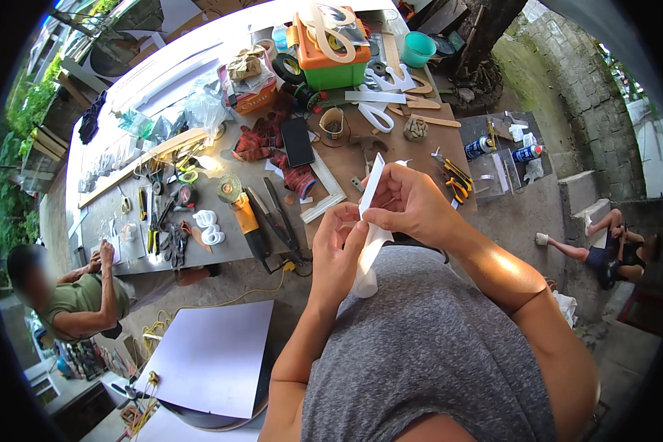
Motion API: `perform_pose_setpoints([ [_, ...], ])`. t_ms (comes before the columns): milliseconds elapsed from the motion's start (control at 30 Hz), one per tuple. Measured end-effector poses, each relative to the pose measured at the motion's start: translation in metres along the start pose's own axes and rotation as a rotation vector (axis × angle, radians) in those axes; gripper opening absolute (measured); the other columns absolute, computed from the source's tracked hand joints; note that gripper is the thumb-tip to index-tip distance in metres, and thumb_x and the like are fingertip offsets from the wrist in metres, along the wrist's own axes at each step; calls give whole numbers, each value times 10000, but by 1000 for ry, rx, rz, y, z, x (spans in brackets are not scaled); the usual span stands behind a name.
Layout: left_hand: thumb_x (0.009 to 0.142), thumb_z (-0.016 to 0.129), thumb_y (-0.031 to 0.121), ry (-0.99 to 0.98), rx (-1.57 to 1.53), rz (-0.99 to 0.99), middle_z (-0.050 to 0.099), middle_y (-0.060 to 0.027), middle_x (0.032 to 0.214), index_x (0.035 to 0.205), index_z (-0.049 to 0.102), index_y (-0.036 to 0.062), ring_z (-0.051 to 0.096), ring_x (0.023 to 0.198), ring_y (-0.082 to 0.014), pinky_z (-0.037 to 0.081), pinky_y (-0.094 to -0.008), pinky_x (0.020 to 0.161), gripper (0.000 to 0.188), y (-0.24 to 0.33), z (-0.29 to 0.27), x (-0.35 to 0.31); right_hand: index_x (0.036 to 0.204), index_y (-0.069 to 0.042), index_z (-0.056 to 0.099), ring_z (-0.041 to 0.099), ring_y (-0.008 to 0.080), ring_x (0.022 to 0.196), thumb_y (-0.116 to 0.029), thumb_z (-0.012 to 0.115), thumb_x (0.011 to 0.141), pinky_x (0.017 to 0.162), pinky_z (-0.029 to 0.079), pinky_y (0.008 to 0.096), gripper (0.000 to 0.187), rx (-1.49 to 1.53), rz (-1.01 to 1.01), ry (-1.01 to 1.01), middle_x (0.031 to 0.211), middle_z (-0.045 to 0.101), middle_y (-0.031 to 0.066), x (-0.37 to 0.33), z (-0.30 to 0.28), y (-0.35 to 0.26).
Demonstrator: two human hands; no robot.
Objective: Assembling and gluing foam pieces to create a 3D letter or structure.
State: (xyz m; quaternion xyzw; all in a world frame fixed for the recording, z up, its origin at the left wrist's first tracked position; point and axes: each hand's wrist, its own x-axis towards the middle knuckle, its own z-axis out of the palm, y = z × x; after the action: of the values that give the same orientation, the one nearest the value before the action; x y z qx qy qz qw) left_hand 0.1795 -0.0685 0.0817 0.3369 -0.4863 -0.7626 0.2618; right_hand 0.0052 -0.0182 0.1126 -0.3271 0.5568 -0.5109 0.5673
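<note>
A white strip runs up between my two hands, in front of my grey shirt; its lower end curls into a loose roll. My left hand is closed on the strip, thumb and fingers pinching it low down. Just above, my right hand grips the same strip between thumb and bent fingers. Beyond the hands on the table lie a hammer, a black phone and red-black work gloves. Yellow-handled pliers rest to the right of my right hand.
An orange-and-green toolbox stands at the back. An angle grinder lies near the table's front edge. A co-worker handles something small at left. A white sheet lies lower left. Another person sits by the steps at right.
</note>
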Motion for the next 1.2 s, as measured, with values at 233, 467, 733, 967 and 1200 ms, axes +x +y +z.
perform_pose_setpoints([
  [233,991,606,123,-1,-16,-11,612,-86,1088,1193,537,-21,608,913,-109,483,-252,788,258,1,-2,2,1224,20,523,654,123,934,-121,786,874,852,548,272,460,-2,2,-10,1024,661,87,2,-1,-1],
  [467,1006,558,194,22,-195,-30,613,-79,1060,1179,538,-2,611,937,-123,498,-282,836,262,-9,-16,12,1300,33,494,641,138,997,-176,742,925,895,524,287,496,2,-36,54,1105,662,118,5,-16,0],
  [733,1018,524,235,83,-376,-41,639,-87,1023,1220,491,8,648,919,-160,533,-314,847,305,-2,-27,24,1312,31,496,625,143,1020,-179,707,950,932,506,293,469,-90,-27,110,1131,645,119,2,-27,15],
  [967,1012,528,237,100,-358,-37,641,-88,1025,1210,496,17,647,929,-152,514,-303,839,298,0,-27,23,1301,30,501,620,132,1025,-178,705,951,931,505,281,455,-102,-22,84,1132,639,109,2,-21,13],
  [1200,1010,538,231,77,-296,-17,617,-59,1038,1196,513,16,611,938,-122,500,-281,830,285,-2,-23,20,1285,43,510,637,110,982,-124,704,936,865,516,259,432,-58,-84,62,1095,666,98,6,-11,7],
])
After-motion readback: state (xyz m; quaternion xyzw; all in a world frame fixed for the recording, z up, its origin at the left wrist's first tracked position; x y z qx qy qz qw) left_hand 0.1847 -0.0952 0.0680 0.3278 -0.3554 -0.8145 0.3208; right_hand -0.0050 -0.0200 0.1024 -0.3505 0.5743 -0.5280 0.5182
